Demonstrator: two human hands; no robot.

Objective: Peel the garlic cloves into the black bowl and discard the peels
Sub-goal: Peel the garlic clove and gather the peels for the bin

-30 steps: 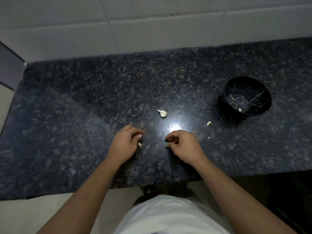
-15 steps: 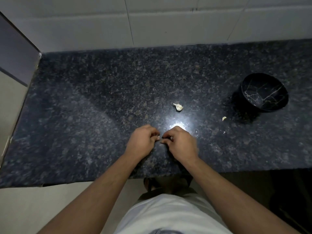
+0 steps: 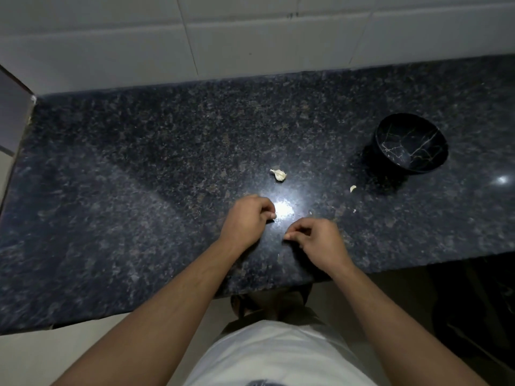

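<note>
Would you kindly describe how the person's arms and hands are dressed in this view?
Both forearms are bare to the frame's edge, with no sleeves in view. The left hand and right hand wear no gloves, rings or watch. A white shirt covers the torso below.

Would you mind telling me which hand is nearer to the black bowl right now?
The right hand. It sits below and left of the black bowl, near the counter's front edge. The left hand lies further left, beyond the light's glare.

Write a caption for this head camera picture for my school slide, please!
Two hands work over a dark counter, a garlic clove and black bowl beyond.
</note>
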